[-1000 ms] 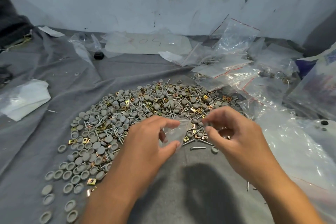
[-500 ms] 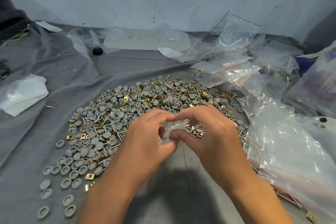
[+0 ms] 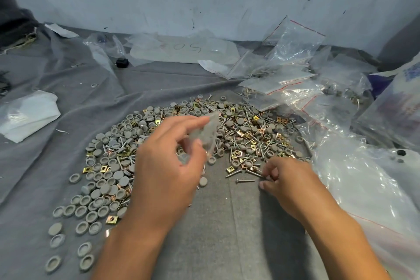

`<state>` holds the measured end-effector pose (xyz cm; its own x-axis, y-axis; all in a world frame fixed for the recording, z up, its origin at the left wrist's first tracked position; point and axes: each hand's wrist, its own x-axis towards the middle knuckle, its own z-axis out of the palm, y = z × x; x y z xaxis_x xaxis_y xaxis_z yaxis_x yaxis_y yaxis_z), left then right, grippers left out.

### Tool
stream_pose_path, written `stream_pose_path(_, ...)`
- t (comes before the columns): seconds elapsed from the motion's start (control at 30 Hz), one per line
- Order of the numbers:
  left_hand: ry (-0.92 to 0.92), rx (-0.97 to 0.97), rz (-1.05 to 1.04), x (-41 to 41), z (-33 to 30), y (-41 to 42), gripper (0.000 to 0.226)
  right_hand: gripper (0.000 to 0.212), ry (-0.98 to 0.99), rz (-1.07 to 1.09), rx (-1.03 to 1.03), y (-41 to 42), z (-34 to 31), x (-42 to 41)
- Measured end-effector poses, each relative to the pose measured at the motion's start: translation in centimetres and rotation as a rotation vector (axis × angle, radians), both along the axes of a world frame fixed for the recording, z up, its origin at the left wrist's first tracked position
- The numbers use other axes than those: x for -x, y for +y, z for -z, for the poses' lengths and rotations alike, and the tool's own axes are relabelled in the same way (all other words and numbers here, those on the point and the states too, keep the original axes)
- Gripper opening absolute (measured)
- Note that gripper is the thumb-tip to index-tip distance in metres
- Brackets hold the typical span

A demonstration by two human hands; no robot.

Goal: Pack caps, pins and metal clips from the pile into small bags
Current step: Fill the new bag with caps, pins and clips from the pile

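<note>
Two hands: left hand (image 3: 166, 166) pinches small bag (image 3: 208, 134), right hand (image 3: 288, 179) pinches pin (image 3: 255, 174) beside pile (image 3: 181, 143).

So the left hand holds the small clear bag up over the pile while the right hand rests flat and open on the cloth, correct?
Not quite. In the head view the right hand is not flat: its fingers curl, pinching at a pin at the pile's near edge. The left hand does hold the small clear bag over the pile.

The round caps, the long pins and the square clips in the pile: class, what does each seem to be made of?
Caps: probably plastic or rubber, by their dull, matte grey, moulded hollow shape. Pins: likely steel, being thin, silvery and shiny. Clips: apparently plated sheet metal, with a bright gold gloss, some coppery.
</note>
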<state>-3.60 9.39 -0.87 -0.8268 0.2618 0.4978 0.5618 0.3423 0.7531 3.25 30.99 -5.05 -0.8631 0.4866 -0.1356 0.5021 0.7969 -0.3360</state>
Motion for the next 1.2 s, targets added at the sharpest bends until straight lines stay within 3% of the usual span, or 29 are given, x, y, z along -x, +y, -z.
stream_pose_path(0.13, -0.025, -0.266, -0.176, 0.5, -0.1, -0.6, 0.039, 0.017, 0.159, -0.012, -0.001, 0.2, 0.3, 0.4)
stream_pose_path(0.27, 0.004, -0.069, -0.148, 0.7, -0.1, -0.9, 0.036, 0.018, 0.359, -0.056, 0.022, -0.8, 0.7, 2.0)
stream_pose_path(0.47, -0.021, 0.128, -0.032, 0.4, -0.1, -0.6, 0.04, 0.018, 0.33, -0.024, -0.024, -1.4, 1.7, 3.2)
stream_pose_path(0.57, -0.026, 0.147, -0.003, 0.5, -0.1, -0.6, 0.031, 0.019, 0.325, -0.003, -0.047, -1.5, 1.6, 3.1)
stream_pose_path(0.73, -0.05, 0.21, 0.023, 0.5, 0.3, -0.9, 0.036, 0.017, 0.338, 0.04, 0.054, -1.5, 1.1, 2.9)
stream_pose_path(0.87, -0.08, 0.289, 0.041, 0.6, 0.6, -0.7, 0.042, 0.022, 0.693, -0.04, 0.289, -2.3, -1.4, 2.2)
stream_pose_path(0.97, -0.085, 0.317, 0.058, 0.6, 0.8, -0.3, 0.045, 0.018, 0.943, -0.338, 0.412, -5.0, -3.6, 1.4)
stream_pose_path(1.07, -0.076, 0.31, 0.063, 0.5, 0.8, -0.1, 0.05, 0.013, 0.983, -0.514, 0.251, -6.6, -3.8, 1.1)
stream_pose_path(1.2, -0.074, 0.272, 0.065, 0.5, 0.9, -0.1, 0.044, 0.013, 0.958, -0.488, 0.05, -6.7, -3.2, 1.3)
